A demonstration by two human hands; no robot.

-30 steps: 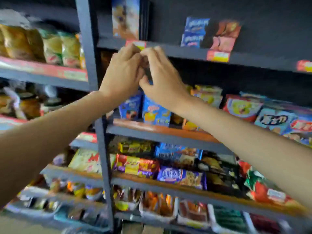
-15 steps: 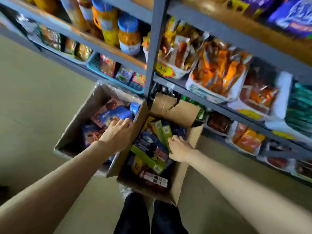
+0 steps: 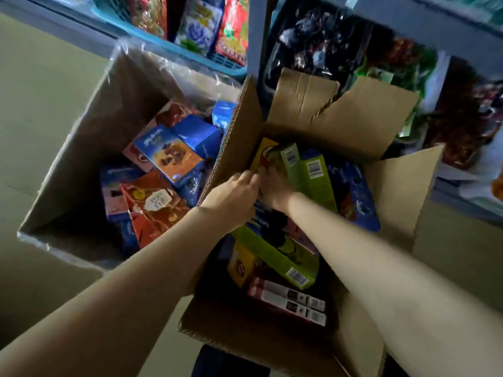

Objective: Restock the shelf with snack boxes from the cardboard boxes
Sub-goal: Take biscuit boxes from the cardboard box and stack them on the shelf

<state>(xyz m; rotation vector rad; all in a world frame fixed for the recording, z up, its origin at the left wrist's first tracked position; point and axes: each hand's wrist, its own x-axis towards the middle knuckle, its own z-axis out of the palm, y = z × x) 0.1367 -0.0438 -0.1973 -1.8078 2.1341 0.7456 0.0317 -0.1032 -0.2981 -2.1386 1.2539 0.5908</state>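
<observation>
at lower centre of the frame stood the right cardboard box (image 3: 386, 186), full of snack boxes. half a second before, the left hand (image 3: 231, 197) had been over the left cardboard box (image 3: 81, 148); now it had crossed to meet the right hand (image 3: 275, 190) at a yellow snack box (image 3: 262, 156). whether the fingers pinched it, i could not tell. likely a fresh pick. the shelf (image 3: 255, 31) lay at top.

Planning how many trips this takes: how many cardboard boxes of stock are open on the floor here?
2. The left cardboard box, lined with clear plastic, sits by the blue basket; the right cardboard box stands against it, and both hands reach into that one. Others may lie out of view.
</observation>
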